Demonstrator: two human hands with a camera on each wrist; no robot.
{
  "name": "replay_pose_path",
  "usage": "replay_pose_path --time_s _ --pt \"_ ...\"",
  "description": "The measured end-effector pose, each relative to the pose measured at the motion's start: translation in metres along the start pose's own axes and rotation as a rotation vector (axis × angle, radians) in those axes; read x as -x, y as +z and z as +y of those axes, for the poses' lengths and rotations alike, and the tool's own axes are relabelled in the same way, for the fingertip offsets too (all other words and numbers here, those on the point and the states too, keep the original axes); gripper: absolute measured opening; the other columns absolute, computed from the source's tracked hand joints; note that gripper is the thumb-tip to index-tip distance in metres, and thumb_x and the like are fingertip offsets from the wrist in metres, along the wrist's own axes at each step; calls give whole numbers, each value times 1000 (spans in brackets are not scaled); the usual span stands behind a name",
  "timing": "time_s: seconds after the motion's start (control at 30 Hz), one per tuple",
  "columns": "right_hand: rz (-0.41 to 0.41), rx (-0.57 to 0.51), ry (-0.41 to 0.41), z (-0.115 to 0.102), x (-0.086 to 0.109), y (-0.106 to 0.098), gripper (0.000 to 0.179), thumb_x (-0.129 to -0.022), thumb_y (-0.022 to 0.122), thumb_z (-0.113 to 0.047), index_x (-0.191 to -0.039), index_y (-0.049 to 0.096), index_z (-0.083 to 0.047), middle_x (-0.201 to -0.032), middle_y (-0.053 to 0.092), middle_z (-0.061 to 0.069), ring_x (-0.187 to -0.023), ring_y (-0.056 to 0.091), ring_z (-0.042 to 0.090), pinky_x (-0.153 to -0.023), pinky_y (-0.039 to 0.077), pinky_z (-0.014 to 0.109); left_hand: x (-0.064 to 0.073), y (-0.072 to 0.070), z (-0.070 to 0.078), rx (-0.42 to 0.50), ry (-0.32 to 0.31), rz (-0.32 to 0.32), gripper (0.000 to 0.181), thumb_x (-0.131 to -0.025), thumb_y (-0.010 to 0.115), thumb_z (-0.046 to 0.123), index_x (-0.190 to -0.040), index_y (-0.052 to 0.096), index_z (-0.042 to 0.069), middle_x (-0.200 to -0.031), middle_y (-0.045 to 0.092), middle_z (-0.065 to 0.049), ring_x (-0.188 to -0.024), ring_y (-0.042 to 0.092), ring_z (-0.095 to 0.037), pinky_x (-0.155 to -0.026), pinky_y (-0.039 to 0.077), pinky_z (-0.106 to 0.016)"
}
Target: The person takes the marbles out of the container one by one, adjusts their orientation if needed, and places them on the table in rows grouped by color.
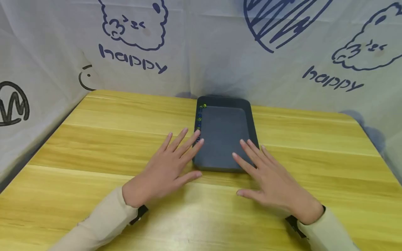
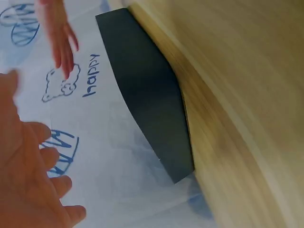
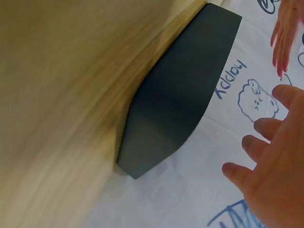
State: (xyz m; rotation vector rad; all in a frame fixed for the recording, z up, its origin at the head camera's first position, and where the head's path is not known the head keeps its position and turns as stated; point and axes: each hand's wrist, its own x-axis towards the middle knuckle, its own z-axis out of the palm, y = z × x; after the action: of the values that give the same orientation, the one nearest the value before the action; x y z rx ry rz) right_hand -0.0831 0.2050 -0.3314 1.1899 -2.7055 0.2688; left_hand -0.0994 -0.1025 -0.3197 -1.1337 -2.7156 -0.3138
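A dark grey rectangular tray [image 1: 224,139] lies on the wooden table, its side wall [image 2: 142,85] filling the middle of the left wrist view. Along its left inner edge runs a line of several small blue and yellow-green balls [image 1: 199,115], which look like marbles or beads. My left hand [image 1: 166,167] spreads its fingers over the tray's near left corner, hiding part of the line. Over the near right corner my right hand [image 1: 273,177] is held with fingers spread. Neither hand holds anything, and in the wrist views both appear raised above the tray.
The wooden table [image 1: 94,139] extends on both sides of the tray. Behind it hangs a white cloth [image 1: 213,52] with blue drawings and the word "happy". Another cloth wall [image 1: 41,55] borders the left side. Dark bands [image 1: 138,214] show at the cuffs.
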Motion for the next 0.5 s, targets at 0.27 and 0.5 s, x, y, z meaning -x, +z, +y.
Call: replay_pose_path --time_s 0.27,0.5 --pt "-30 -214 76 9 0 0 82 -92 61 -48 -155 21 -14 -162 6 5 -143 18 33 -104 33 58 -4 -5 -14 684 -321 -124 80 -98 56 33 -156 5 12 -160 -5 -8 -145 1 -29 -115 11 -53" --pt "66 -430 166 13 1 0 71 -94 65 -24 -154 27 -16 -159 20 4 -135 35 35 -99 41 54 -16 15 -23 1245 -666 -3 64 -97 56 17 -150 23 0 -152 26 -21 -135 33 -36 -106 37 -48"
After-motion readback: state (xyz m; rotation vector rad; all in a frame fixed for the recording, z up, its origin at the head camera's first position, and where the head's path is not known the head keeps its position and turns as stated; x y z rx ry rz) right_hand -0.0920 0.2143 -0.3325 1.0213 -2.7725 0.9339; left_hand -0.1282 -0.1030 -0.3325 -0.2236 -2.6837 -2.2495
